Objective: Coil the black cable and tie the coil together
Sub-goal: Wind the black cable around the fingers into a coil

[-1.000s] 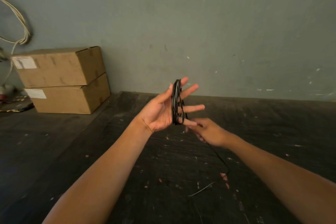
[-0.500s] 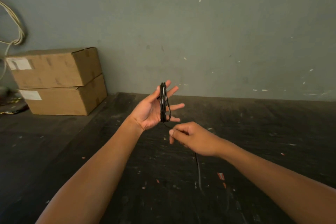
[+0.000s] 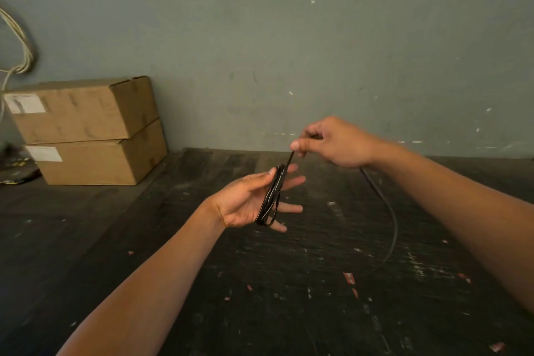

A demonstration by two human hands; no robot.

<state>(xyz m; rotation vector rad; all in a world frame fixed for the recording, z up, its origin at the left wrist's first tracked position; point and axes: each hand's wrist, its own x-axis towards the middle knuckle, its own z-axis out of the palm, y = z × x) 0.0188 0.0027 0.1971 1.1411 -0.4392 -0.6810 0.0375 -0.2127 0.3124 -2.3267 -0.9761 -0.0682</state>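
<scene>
Your left hand is spread open with the black cable looped around its fingers; your right hand pinches the strand just above — its free length trails down toward the dark surface. Two stacked cardboard boxes sit far left.

— What's my left hand doing?

— I've got it palm up, near the middle of the scene, fingers spread and pointing right, with loops of the black cable wound round them. The forearm runs in from the near left.

— And the right hand?

— Raised farther off and to the right of the left one, thumb and forefinger pinched on the cable strand above the left fingertips. Its forearm comes in from the near right, and the two hands aren't touching.
</scene>
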